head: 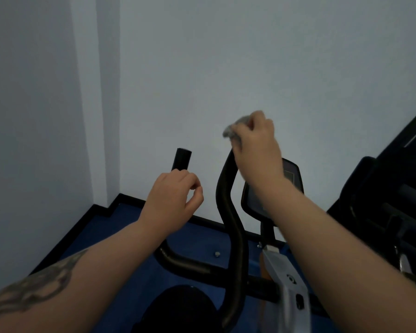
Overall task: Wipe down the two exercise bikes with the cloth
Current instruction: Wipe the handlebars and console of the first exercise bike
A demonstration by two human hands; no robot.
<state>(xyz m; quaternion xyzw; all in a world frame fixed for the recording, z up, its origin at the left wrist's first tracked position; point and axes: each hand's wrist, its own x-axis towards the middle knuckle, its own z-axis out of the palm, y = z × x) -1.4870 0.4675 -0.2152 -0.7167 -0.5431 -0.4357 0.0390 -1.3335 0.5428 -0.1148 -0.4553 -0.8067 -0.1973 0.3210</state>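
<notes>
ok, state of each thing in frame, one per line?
cloth: bunched, gripped in the right hand, at the top of the right handlebar
left hand: curled round the left handlebar
console: screen dark
second machine: untouched

A crumpled grey cloth [233,129] is showing pale against the plain, pale blue-grey painted wall [202,56]. The curved tubular handlebars [231,212] are showing glossy black, and the small console [291,174] is wearing a black frame around a dark grey screen. The bike's metal stem [283,272] is gleaming silver, with an orange strip beside it. The carpeted floor [130,227] is showing deep blue, edged by a black skirting strip [101,207]. A dark grey tattoo pattern is covering the left forearm [34,289].
</notes>
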